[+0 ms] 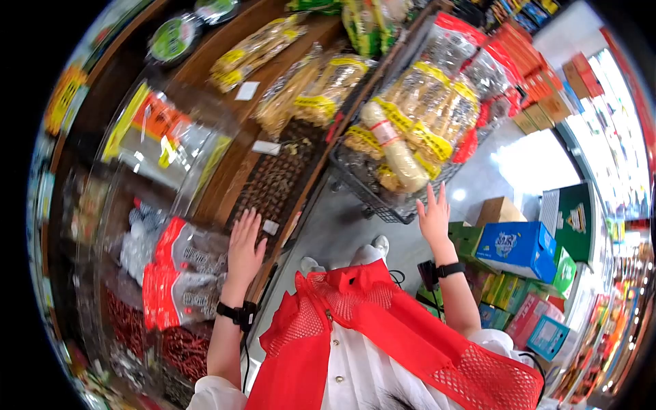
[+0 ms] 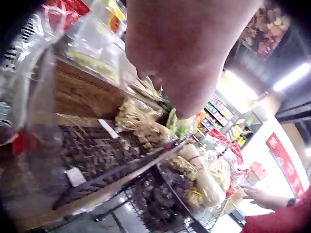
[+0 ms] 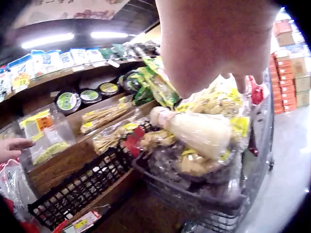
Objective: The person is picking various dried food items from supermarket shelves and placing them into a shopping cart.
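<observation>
My left hand (image 1: 246,249), fingers straight, is over the front of the wooden shelf, beside red-topped clear bags (image 1: 179,280) and the near end of a dark basket (image 1: 270,181). Nothing is in it. My right hand (image 1: 434,213) is held out with fingers spread at the near corner of a wire shopping cart (image 1: 393,217), also holding nothing. Close to its fingertips lies a pale wrapped bundle with a red-and-white band (image 1: 396,147), on top of yellow-labelled bags of dried sticks (image 1: 437,102). The same bundle (image 3: 194,131) shows below my right hand (image 3: 218,43) in the right wrist view.
More yellow-labelled packs (image 1: 256,51) and round green-labelled packages (image 1: 174,39) sit farther along the shelf. Red-topped bags (image 1: 488,68) fill the cart's far end. Stacked cartons, among them a blue box (image 1: 517,247), stand on the right. Grey floor (image 1: 342,212) shows between shelf and cart.
</observation>
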Available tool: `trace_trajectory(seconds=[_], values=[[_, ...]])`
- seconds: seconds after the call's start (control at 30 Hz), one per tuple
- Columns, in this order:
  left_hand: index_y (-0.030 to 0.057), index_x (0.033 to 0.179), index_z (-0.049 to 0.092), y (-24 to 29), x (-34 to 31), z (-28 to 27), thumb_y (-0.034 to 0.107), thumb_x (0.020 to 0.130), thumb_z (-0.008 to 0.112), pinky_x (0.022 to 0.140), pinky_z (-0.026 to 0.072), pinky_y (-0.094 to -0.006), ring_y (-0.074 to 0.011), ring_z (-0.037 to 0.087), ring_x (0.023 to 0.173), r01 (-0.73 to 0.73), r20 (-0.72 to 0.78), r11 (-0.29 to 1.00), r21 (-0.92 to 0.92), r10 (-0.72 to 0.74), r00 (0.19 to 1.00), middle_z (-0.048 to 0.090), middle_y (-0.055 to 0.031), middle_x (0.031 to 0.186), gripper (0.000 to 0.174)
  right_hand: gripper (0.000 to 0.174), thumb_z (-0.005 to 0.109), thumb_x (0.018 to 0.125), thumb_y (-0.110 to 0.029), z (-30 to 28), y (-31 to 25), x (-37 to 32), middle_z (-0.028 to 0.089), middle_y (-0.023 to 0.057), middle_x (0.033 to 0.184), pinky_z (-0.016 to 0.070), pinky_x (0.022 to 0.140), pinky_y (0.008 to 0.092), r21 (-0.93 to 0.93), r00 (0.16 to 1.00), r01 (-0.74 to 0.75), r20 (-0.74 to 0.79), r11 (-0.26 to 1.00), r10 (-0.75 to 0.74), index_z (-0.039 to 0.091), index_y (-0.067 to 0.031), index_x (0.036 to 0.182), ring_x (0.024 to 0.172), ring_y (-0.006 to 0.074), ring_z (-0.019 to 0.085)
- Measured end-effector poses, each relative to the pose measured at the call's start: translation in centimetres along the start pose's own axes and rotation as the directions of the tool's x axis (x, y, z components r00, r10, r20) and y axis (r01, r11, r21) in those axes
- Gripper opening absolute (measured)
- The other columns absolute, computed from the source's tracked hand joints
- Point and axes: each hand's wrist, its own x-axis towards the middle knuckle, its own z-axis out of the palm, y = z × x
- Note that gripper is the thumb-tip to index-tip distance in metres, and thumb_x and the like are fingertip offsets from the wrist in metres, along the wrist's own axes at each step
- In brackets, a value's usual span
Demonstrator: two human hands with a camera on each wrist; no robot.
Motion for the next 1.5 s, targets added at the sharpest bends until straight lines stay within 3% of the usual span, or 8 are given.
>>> trace_trajectory(seconds=[0.3, 0.57, 0.87, 1.17, 1.23, 1.3, 1.4, 1.5], values=[[0.0039, 0.124, 0.039, 19.3, 20.2, 8.0, 0.010, 0.076, 0.057, 0.102, 0.0257, -0.0405, -0.0272, 0.032, 0.123, -0.352, 0.083, 0.922, -0.161, 0.368, 0.926, 0.036, -0.0112, 0.132, 0.052, 0.054, 0.055, 0.081, -0.031, -2.6, 18.8, 3.4, 0.022, 0.0240, 0.135, 0.0372, 0.088, 0.0466, 0.053, 0.948, -0.291, 0.150, 0.955, 0.281, 0.037, -0.0071, 0.126, 0.106, 0.0394, 0.046], [0.0053, 0.123, 0.041, 35.3, 30.9, 18.6, 0.014, 0.076, 0.057, 0.101, 0.0253, -0.0425, -0.0308, 0.029, 0.123, -0.435, 0.167, 0.876, -0.208, 0.470, 0.867, 0.034, -0.0121, 0.133, 0.051, 0.054, 0.054, 0.081, -0.029, -9.3, 32.7, 12.7, 0.036, 0.0275, 0.123, 0.0427, 0.082, 0.0445, 0.142, 0.979, -0.170, 0.136, 0.975, 0.150, 0.035, 0.0011, 0.122, 0.099, 0.0439, 0.048], [0.0132, 0.128, 0.037, 38.1, 37.2, 21.9, 0.019, 0.077, 0.058, 0.102, 0.0229, -0.0447, -0.0318, 0.027, 0.125, -0.406, 0.261, 0.914, -0.019, 0.397, 0.880, 0.027, -0.0094, 0.138, 0.055, 0.048, 0.055, 0.082, -0.022, -12.9, 37.4, 18.1, 0.044, 0.0224, 0.117, 0.0419, 0.084, 0.0375, 0.416, 0.945, -0.325, 0.178, 0.850, 0.274, 0.038, 0.0022, 0.120, 0.095, 0.0322, 0.054], [0.0139, 0.123, 0.043, 38.4, 36.7, 20.8, 0.022, 0.079, 0.056, 0.101, 0.0276, -0.0406, -0.0312, 0.030, 0.124, -0.280, 0.454, 0.960, 0.029, 0.237, 0.859, 0.030, -0.0059, 0.137, 0.047, 0.038, 0.055, 0.082, -0.016, -19.2, 38.8, 31.6, 0.051, 0.0173, 0.112, 0.0416, 0.082, 0.0315, 0.659, 0.973, -0.169, -0.009, 0.733, 0.232, 0.045, -0.0013, 0.116, 0.093, 0.0240, 0.055], [0.0145, 0.123, 0.043, 38.0, 36.3, 20.4, 0.020, 0.079, 0.055, 0.099, 0.0302, -0.0386, -0.0310, 0.034, 0.121, -0.215, 0.418, 0.976, 0.024, 0.186, 0.889, 0.037, -0.0059, 0.132, 0.046, 0.039, 0.056, 0.081, -0.015, -20.8, 40.4, 36.8, 0.050, 0.0175, 0.115, 0.0386, 0.087, 0.0348, 0.467, 0.970, 0.126, -0.241, 0.875, -0.011, 0.046, -0.0017, 0.116, 0.103, 0.0252, 0.050], [0.0141, 0.123, 0.045, 37.1, 35.6, 20.3, 0.017, 0.077, 0.054, 0.097, 0.0331, -0.0377, -0.0327, 0.037, 0.119, -0.179, 0.476, 0.975, -0.134, 0.222, 0.851, 0.039, -0.0054, 0.131, 0.047, 0.047, 0.057, 0.081, -0.016, -22.1, 41.7, 41.5, 0.043, 0.0201, 0.123, 0.0306, 0.096, 0.0365, 0.368, 0.955, 0.204, -0.278, 0.907, -0.103, 0.040, 0.0004, 0.121, 0.116, 0.0274, 0.040], [0.0133, 0.119, 0.049, 40.9, 33.1, 18.7, 0.017, 0.076, 0.054, 0.095, 0.0352, -0.0377, -0.0312, 0.038, 0.118, 0.086, 0.495, 0.984, -0.158, 0.004, 0.869, 0.042, -0.0049, 0.129, 0.043, 0.066, 0.057, 0.082, -0.019, -22.4, 42.7, 47.1, 0.026, 0.0221, 0.135, 0.0180, 0.104, 0.0351, 0.352, 0.951, 0.296, -0.201, 0.888, -0.237, 0.021, 0.0056, 0.131, 0.126, 0.0309, 0.025], [0.0109, 0.117, 0.050, 44.6, 29.7, 20.6, 0.024, 0.077, 0.054, 0.089, 0.0411, -0.0398, -0.0313, 0.042, 0.115, 0.032, 0.462, 0.997, 0.075, -0.063, 0.885, 0.048, -0.0041, 0.123, 0.042, 0.065, 0.060, 0.080, -0.014, -21.2, 44.0, 49.8, 0.034, 0.0212, 0.130, 0.0269, 0.100, 0.0356, 0.559, 0.973, 0.204, -0.028, 0.804, -0.227, 0.023, 0.0029, 0.131, 0.120, 0.0298, 0.036]])
